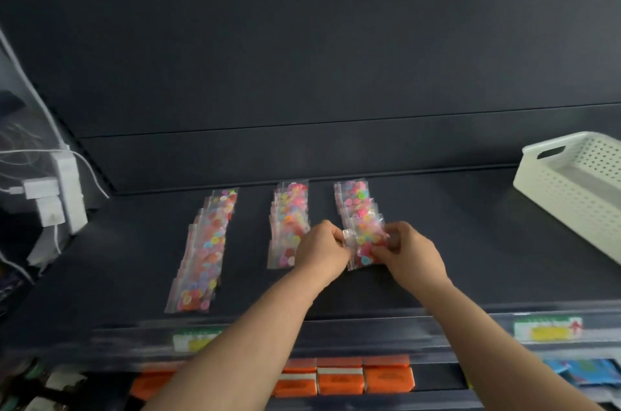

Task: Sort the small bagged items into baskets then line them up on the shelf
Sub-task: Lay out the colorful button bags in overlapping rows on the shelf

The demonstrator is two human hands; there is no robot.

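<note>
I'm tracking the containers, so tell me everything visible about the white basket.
The white basket is rectangular, plastic-looking, with perforated walls, a rim and a slot handle cut in its end. It sits on the dark shelf at the far right, partly cut off by the frame edge. Its visible inside looks empty, and nothing but the shelf touches it.

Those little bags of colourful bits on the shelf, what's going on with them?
A person is lining small clear bags of colourful pieces up on a dark shelf. Three rows run front to back: the left row is the longest, the middle row and right row are shorter. The left hand and the right hand together hold one bag at the near end of the right row. A white perforated basket stands on the shelf off to the right.
</note>
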